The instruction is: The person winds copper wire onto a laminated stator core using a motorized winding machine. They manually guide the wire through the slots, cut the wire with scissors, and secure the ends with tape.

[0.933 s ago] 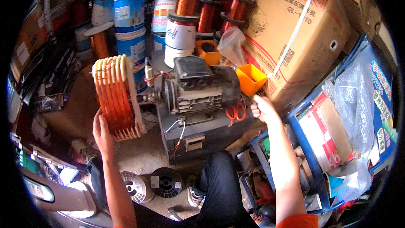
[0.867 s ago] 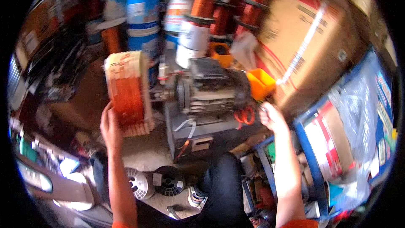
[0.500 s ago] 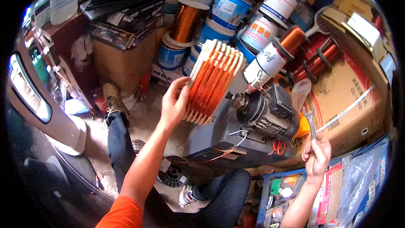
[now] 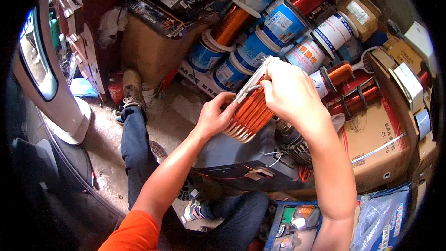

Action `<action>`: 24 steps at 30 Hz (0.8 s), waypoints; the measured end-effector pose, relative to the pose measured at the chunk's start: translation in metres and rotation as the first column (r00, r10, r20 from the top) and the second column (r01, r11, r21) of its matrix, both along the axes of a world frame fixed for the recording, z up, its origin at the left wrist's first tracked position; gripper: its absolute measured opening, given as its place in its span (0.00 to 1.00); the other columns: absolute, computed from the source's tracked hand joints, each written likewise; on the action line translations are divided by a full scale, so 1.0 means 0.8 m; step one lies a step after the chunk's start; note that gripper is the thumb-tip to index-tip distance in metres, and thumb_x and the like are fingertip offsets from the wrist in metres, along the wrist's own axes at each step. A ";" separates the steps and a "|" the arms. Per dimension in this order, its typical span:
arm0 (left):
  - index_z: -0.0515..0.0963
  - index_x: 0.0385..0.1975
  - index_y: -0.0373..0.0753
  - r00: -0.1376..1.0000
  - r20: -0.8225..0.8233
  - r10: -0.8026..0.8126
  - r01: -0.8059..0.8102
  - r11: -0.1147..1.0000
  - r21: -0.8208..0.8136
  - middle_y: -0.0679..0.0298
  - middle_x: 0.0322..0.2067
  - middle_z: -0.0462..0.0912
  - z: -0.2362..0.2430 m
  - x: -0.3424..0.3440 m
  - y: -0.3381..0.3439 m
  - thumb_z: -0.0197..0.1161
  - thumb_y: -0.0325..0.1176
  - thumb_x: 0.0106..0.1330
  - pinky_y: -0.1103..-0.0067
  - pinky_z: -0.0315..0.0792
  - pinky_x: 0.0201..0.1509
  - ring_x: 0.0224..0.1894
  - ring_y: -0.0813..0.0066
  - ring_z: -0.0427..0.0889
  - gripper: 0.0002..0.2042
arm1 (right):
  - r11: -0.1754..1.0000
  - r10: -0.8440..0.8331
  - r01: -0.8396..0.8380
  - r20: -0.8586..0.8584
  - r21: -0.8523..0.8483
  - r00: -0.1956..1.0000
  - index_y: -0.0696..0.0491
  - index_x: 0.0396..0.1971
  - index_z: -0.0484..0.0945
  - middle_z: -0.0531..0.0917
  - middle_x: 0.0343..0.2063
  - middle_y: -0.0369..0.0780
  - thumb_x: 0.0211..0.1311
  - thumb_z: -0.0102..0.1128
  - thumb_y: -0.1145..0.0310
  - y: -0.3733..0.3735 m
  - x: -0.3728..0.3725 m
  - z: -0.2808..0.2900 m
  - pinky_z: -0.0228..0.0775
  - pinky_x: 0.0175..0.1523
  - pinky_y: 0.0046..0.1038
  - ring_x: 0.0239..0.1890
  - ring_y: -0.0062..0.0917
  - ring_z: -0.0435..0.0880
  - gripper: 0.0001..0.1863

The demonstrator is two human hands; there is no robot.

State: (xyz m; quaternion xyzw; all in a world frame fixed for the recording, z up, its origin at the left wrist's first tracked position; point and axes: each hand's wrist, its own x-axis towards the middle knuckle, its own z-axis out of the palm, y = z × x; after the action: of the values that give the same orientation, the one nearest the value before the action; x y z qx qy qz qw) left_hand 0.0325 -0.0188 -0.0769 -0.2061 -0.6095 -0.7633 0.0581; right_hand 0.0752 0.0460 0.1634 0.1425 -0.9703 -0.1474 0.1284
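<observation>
A winding of copper wire coils (image 4: 253,115) on a white-edged former is held up in front of me, tilted. My left hand (image 4: 216,114) is closed on its left edge, thumb against the side. At the winding's upper end, my right hand (image 4: 290,88) is closed around a wrench (image 4: 255,87). Only a short grey metal part of the wrench shows beside the fingers; the rest is hidden. The right hand covers the top of the winding, so I cannot tell what the wrench touches there.
Below the winding stands a dark grey machine housing (image 4: 227,151), its motor (image 4: 292,142) partly behind my right forearm. Wire spools (image 4: 231,24) and blue tubs (image 4: 254,49) stack up behind. Cardboard boxes (image 4: 371,130) stand at right, a blue-rimmed parts tray (image 4: 275,225) near my right arm.
My right hand has moved up and left with the wrench, from beside the motor to the winding's top. The left hand still holds the winding, now turned more edge-on. The view has shifted.
</observation>
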 end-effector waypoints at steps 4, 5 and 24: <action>0.78 0.43 0.29 0.991 0.124 -0.059 0.046 0.993 0.105 0.61 0.33 0.84 -0.010 0.004 0.007 0.59 0.34 0.68 0.79 0.74 0.43 0.36 0.79 0.80 0.13 | 0.975 -0.176 0.154 0.136 0.161 0.975 0.60 0.30 0.78 0.81 0.33 0.54 0.56 0.56 0.71 -0.020 -0.020 0.001 0.72 0.47 0.43 0.40 0.47 0.81 0.08; 0.78 0.43 0.29 0.981 0.168 -0.095 0.071 0.987 0.145 0.61 0.33 0.84 -0.012 0.006 0.009 0.59 0.35 0.68 0.80 0.74 0.43 0.36 0.79 0.80 0.14 | 0.968 -0.195 0.165 0.151 0.188 0.969 0.61 0.30 0.78 0.81 0.33 0.54 0.56 0.56 0.71 -0.021 -0.025 0.001 0.72 0.48 0.43 0.40 0.48 0.81 0.08; 0.78 0.46 0.29 0.858 0.448 -0.253 -0.053 0.822 0.567 0.61 0.37 0.82 -0.010 0.040 0.032 0.65 0.37 0.65 0.81 0.73 0.45 0.38 0.80 0.79 0.17 | 0.826 -0.068 -0.103 0.279 0.555 0.958 0.54 0.30 0.80 0.84 0.25 0.45 0.50 0.58 0.68 -0.008 -0.033 -0.030 0.77 0.37 0.37 0.30 0.37 0.86 0.08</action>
State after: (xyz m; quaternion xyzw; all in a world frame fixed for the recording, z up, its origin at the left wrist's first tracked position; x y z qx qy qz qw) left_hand 0.0648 0.0069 -0.0850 -0.0060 -0.3397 -0.9365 -0.0869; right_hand 0.0490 0.0399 0.1397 0.2026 -0.8901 -0.4038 -0.0601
